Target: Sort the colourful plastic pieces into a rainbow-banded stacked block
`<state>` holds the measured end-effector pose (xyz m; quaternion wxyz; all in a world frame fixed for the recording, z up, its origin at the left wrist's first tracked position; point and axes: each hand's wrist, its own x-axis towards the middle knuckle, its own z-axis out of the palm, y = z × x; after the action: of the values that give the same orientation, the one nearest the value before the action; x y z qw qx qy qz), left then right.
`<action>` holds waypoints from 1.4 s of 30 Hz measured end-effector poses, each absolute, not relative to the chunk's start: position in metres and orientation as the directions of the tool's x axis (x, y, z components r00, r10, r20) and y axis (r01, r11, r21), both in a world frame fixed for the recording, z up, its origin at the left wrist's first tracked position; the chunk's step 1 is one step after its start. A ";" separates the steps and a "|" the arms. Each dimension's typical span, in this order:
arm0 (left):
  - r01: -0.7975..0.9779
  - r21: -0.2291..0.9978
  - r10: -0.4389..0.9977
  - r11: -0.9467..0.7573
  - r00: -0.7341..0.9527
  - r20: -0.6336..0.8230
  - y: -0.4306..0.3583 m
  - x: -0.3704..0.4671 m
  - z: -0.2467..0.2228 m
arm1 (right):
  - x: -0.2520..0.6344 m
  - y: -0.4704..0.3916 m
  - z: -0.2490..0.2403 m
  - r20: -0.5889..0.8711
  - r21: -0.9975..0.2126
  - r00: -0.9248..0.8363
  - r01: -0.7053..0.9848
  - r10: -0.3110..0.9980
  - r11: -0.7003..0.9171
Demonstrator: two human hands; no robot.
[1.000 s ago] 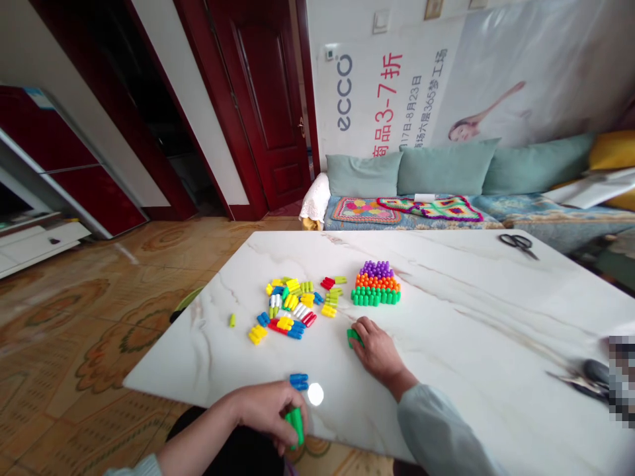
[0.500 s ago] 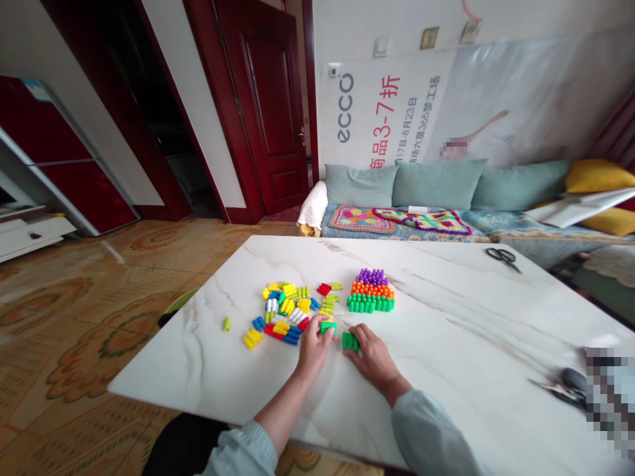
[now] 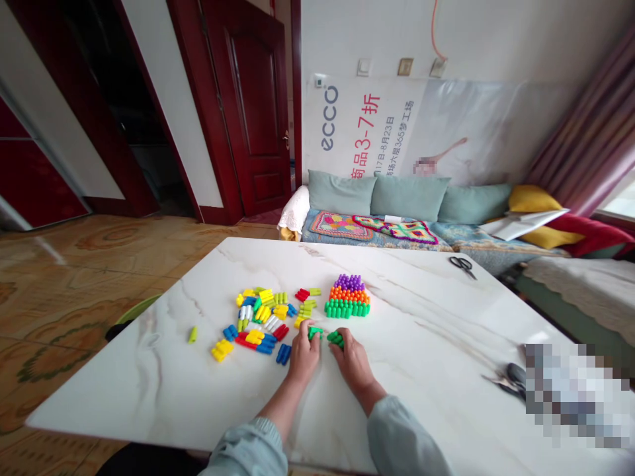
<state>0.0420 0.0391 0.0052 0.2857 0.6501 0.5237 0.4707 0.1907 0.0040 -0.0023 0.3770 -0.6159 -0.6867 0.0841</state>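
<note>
My left hand (image 3: 303, 354) is closed on a green toy block (image 3: 314, 332) with rounded, peg-like columns. Across a small gap, my right hand (image 3: 351, 357) grips another green block (image 3: 336, 339) between thumb and fingers. Just beyond my hands stand rows of upright blocks: green (image 3: 347, 309) in front, orange (image 3: 348, 293) in the middle and purple (image 3: 350, 282) behind. To the left of my left hand lies a loose pile of yellow (image 3: 264, 314), blue (image 3: 284, 354), red (image 3: 280, 332), white and lime blocks. A single lime piece (image 3: 193, 334) lies apart at the far left.
The white marbled table (image 3: 417, 377) bears black scissors (image 3: 462, 266) at its far right and a second dark-handled pair (image 3: 510, 381) nearer, beside a blurred-out object (image 3: 575, 390). Beyond the table is a sofa with green cushions (image 3: 409, 197). A red door (image 3: 255, 112) stands at the back.
My view has swung to the right, so everything sits further left. The two green blocks are closer together, and a blue block now shows beside my left hand.
</note>
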 end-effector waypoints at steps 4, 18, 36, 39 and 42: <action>0.427 0.863 0.956 -0.270 0.011 0.294 0.036 0.042 0.007 | 0.211 0.008 0.009 0.424 -0.631 0.160 0.759 0.891 0.163; 0.463 0.846 0.959 -0.263 0.030 0.282 0.035 0.042 0.008 | 0.251 0.028 -0.004 0.545 -0.652 0.449 0.758 0.708 0.022; 0.435 0.869 0.968 -0.234 0.020 0.251 0.033 0.042 0.009 | 0.253 0.022 0.004 0.491 -0.520 0.254 0.853 0.833 0.046; 0.424 0.874 0.969 -0.239 0.044 0.244 0.033 0.041 0.010 | 0.244 0.017 0.009 0.482 -0.502 0.235 0.864 0.844 0.046; 0.374 0.892 0.967 -0.255 0.091 0.238 0.032 0.039 0.012 | 0.218 0.010 0.016 0.453 -0.579 0.149 0.799 0.879 0.163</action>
<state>0.0395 0.0319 0.0119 0.3359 0.6576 0.5098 0.4413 0.2181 0.0103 0.0160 0.3981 -0.6450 -0.6503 0.0502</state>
